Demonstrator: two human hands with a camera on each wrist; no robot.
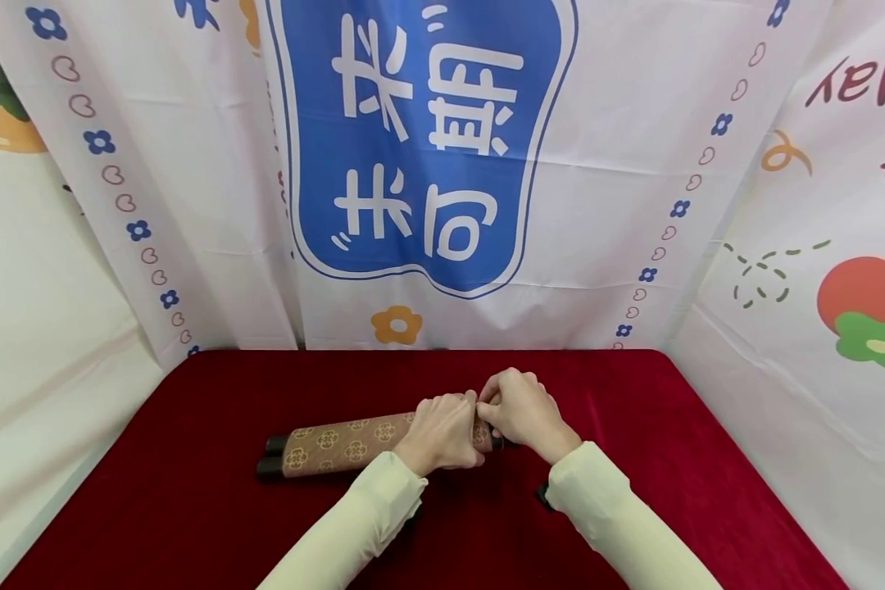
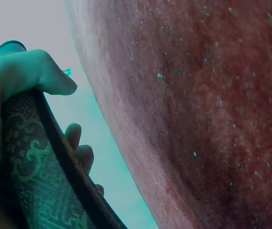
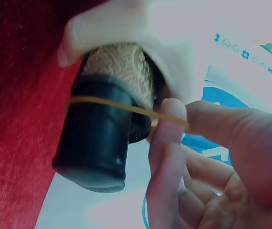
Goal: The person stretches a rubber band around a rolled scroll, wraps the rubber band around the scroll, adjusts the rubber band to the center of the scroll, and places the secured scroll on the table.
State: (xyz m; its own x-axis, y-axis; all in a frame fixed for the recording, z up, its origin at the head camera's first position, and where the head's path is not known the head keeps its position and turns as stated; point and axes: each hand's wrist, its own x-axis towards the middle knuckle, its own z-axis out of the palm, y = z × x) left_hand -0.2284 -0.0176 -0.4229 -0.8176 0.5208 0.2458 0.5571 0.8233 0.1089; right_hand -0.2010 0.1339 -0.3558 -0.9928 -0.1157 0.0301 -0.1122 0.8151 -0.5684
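A rolled scroll (image 1: 350, 444) in brown brocade with a gold floral pattern lies across the table, its two dark end knobs (image 1: 270, 467) pointing left. My left hand (image 1: 442, 433) grips it near its right end; in the left wrist view the thumb lies across the brocade and fingertips show on the far side. At that right end, my right hand (image 1: 525, 414) holds a thin yellow rubber band (image 3: 112, 104). The right wrist view shows the band looped over a black end knob (image 3: 93, 138) and stretched out to a fingertip. A second knob is partly hidden behind.
A dark red velvet cloth (image 1: 192, 492) covers the table. White printed curtains (image 1: 619, 164) hang behind it and along both sides. A small dark object (image 1: 542, 495) shows beside the right sleeve's cuff.
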